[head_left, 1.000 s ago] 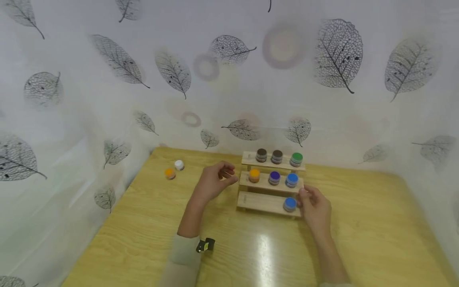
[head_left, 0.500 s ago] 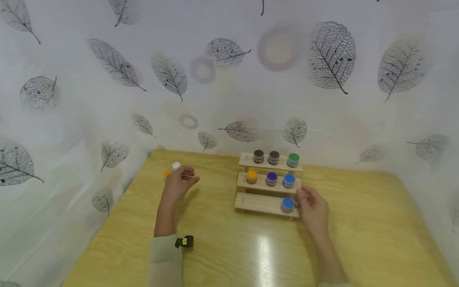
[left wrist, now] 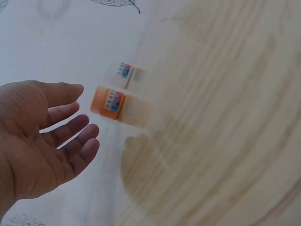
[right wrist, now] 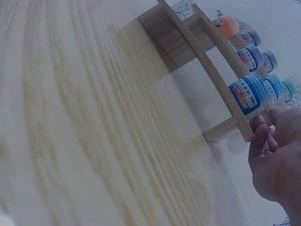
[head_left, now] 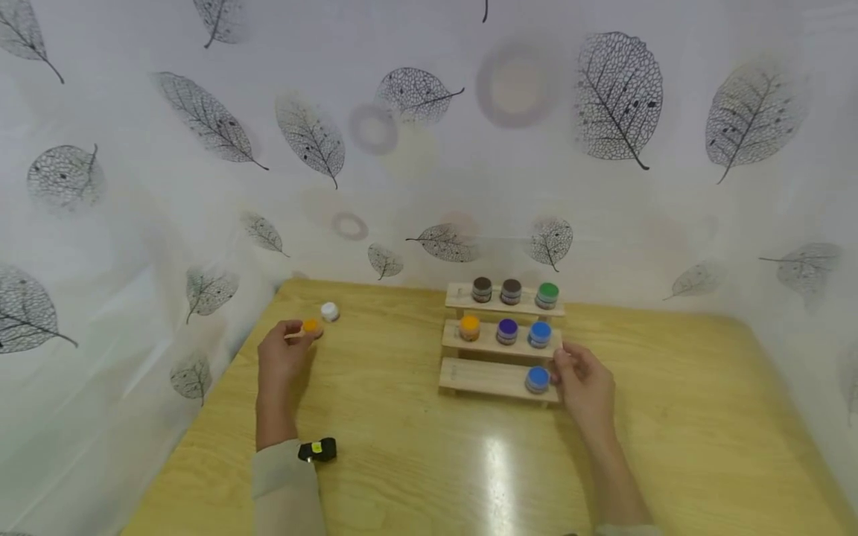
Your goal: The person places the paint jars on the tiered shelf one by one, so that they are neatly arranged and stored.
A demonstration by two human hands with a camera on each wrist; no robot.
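Observation:
In the head view my left hand (head_left: 283,359) reaches to an orange-lidded paint jar (head_left: 311,327) at the table's left. The left wrist view has thumb and fingers parted, just short of that orange jar (left wrist: 109,102), with nothing between them. A white-lidded jar (head_left: 329,311) stands right behind it. My right hand (head_left: 586,387) holds the right end of a three-step wooden rack (head_left: 489,380), its fingers (right wrist: 257,141) curled at the shelf end. On the bottom step sits one blue jar (head_left: 537,380); orange (head_left: 470,327), purple (head_left: 507,331) and blue jars (head_left: 540,334) line the middle step.
The top step carries two dark-lidded jars (head_left: 482,289) and a green one (head_left: 547,295). Behind the wooden table (head_left: 402,461) hangs a pale sheet (head_left: 429,179) printed with leaves, which also borders both sides. A black wrist camera (head_left: 318,450) sits at my left cuff.
My left hand has moved left from beside the rack to the orange jar at the table's left. The right hand has stayed at the rack's right end, and the jars stand where they were.

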